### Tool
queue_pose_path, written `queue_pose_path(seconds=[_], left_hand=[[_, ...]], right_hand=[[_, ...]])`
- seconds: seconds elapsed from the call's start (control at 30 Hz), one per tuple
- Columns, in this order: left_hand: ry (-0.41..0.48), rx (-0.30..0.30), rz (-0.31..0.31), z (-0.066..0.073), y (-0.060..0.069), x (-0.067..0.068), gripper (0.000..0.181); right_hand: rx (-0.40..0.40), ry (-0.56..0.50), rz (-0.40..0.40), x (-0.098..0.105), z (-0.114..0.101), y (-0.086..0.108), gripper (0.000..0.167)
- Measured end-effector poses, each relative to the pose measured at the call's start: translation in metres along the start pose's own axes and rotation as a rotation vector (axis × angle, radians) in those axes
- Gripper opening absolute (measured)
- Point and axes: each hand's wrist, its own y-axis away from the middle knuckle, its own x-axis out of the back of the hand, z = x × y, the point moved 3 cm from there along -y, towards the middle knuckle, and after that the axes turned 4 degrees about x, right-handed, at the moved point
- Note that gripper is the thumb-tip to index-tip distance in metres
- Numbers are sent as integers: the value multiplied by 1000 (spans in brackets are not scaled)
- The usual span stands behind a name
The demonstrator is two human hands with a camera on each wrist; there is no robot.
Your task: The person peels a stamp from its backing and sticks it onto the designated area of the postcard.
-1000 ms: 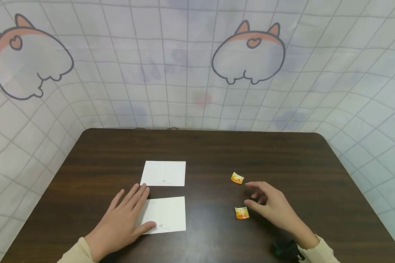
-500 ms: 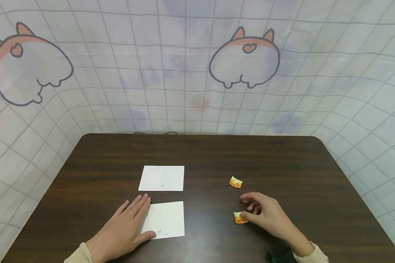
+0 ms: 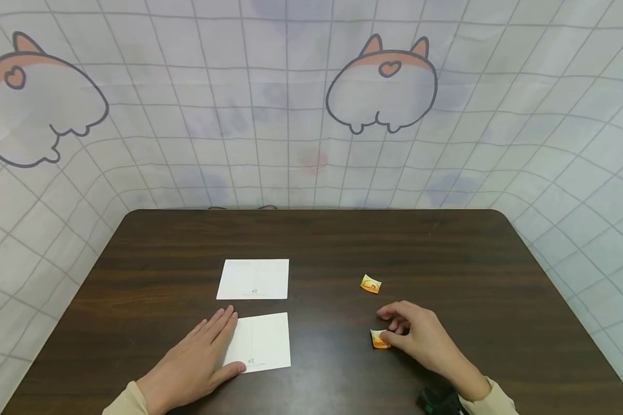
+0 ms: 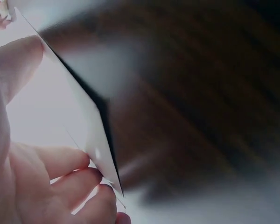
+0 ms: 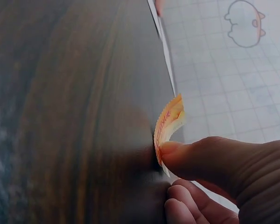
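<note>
Two white postcards lie on the dark wooden table [image 3: 311, 230]; the far postcard [image 3: 252, 279] is untouched. My left hand [image 3: 194, 357] rests flat on the left side of the near postcard [image 3: 262, 341], fingers straight, thumb at its lower edge. In the left wrist view, the near postcard [image 4: 60, 102] shows edge-on beside the fingers. My right hand [image 3: 423, 337] touches the near orange-yellow stamp [image 3: 378, 340] with its thumb, the other fingers loosely bent. The right wrist view shows this stamp [image 5: 164, 126] curling upward, its edge perforated. A second stamp [image 3: 371, 284] lies farther back.
A pale grid-patterned curtain [image 3: 311, 104] with cartoon corgi drawings stands behind the table and along both sides. A dark device [image 3: 438, 402] sits at my right wrist. Bare tabletop [image 3: 327, 323] lies between the postcards and the stamps.
My right hand has come down and left, bringing its thumb onto the near stamp, which has shifted slightly right. My left hand stays on the near postcard. The head view has shifted a little.
</note>
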Motion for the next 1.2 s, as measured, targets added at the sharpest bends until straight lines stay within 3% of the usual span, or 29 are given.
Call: queue_pose_path(seconds=[0.3,0.47,0.67,0.93,1.2], left_hand=[[11,-6,-5,1,-3,3,84],[18,-13,-17,1,-6,4,85],[20,-27,3,2,-8,6,81],[34,-44,16,3,-8,6,80],[60,-23,-20,3,-8,8,81]], right_hand=[[29,-27,-8,1,-3,1,22],[46,13,-21,2,-7,1,23],[57,64,-36,1,-8,-1,20],[79,45,-30,0,-8,1,20],[35,19,-29,0,-10,2,20]])
